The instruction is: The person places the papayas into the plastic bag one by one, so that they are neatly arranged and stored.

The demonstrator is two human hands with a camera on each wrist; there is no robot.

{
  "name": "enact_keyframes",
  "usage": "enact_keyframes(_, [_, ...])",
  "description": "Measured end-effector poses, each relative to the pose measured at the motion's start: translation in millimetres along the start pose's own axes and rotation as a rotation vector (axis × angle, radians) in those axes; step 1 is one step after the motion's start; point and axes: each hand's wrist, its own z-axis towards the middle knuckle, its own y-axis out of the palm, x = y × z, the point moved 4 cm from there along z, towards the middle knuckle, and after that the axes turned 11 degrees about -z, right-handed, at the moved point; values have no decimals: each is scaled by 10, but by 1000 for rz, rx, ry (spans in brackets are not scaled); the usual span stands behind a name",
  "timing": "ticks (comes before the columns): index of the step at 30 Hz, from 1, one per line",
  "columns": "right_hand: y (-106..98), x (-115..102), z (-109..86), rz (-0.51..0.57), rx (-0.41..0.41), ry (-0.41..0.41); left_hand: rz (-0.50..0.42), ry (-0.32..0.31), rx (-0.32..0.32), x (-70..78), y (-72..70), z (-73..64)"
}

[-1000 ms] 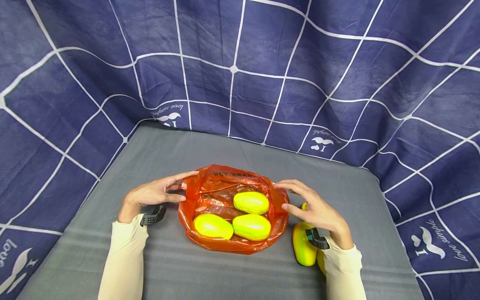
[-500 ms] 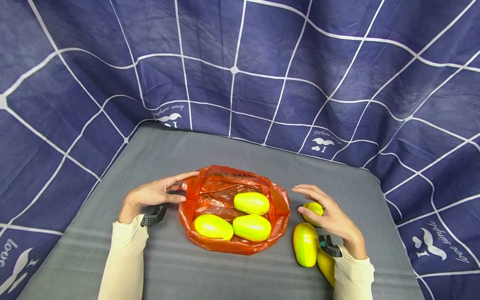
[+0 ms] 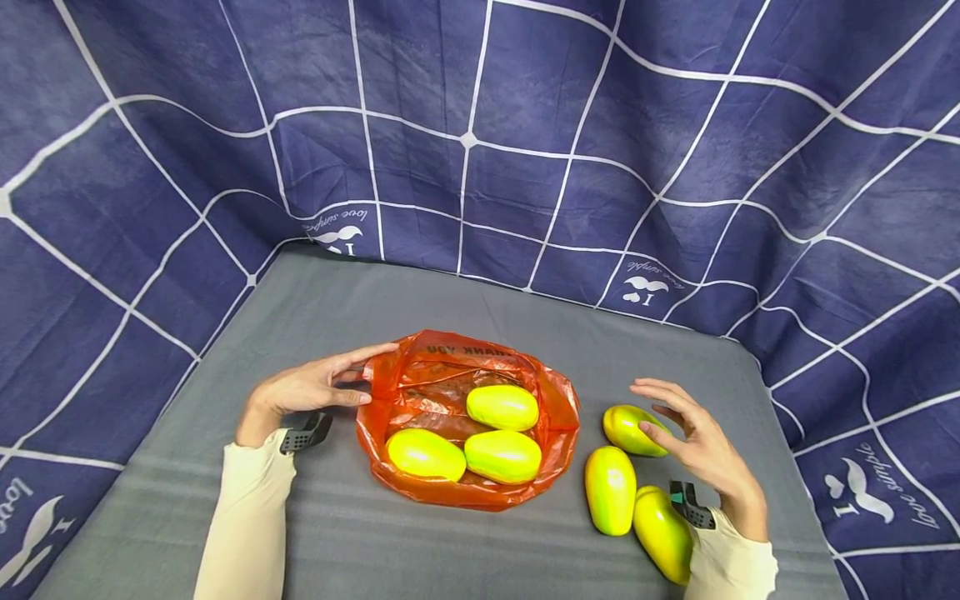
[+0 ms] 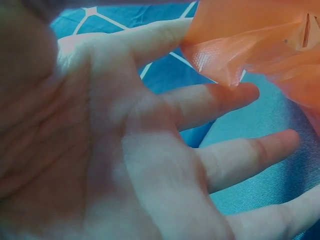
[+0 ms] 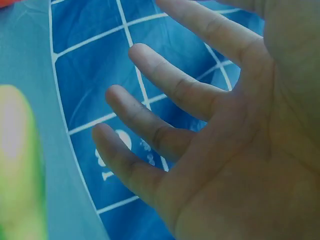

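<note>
A translucent red plastic bag [image 3: 474, 497] lies on the grey surface with its mouth spread, holding three yellow-green mangoes, including one mango [image 3: 502, 407] at its right. My left hand [image 3: 307, 383] touches the bag's left rim with extended fingers; in the left wrist view the fingers [image 4: 220, 162] are spread, with the orange-looking film [image 4: 235, 40] overlapping the index finger. My right hand [image 3: 701, 442] is held with loose, parted fingers, close over a loose mango [image 3: 626, 427] and gripping nothing. The right wrist view shows its fingers [image 5: 165, 75] apart.
Two more loose mangoes lie right of the bag: one upright-lying mango [image 3: 610, 492] and another mango [image 3: 660, 529], partly under the right sleeve. A blue cloth [image 3: 420, 167] with white grid lines hangs behind and at both sides of the grey surface [image 3: 360, 550].
My right hand has let go of the bag's right rim and moved right, over the loose mangoes. The left hand and the bag's mangoes have stayed in place.
</note>
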Motion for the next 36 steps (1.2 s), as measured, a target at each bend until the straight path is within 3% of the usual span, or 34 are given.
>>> enact_keyframes(19, [33, 356, -151, 17, 56, 66, 38, -21, 17, -2, -6, 18])
enact_keyframes(30, [81, 487, -169, 2, 17, 97, 78, -34, 49, 25, -29, 2])
enact_keyframes(36, [113, 604, -220, -23, -21, 151, 15, -27, 10, 11, 4, 8])
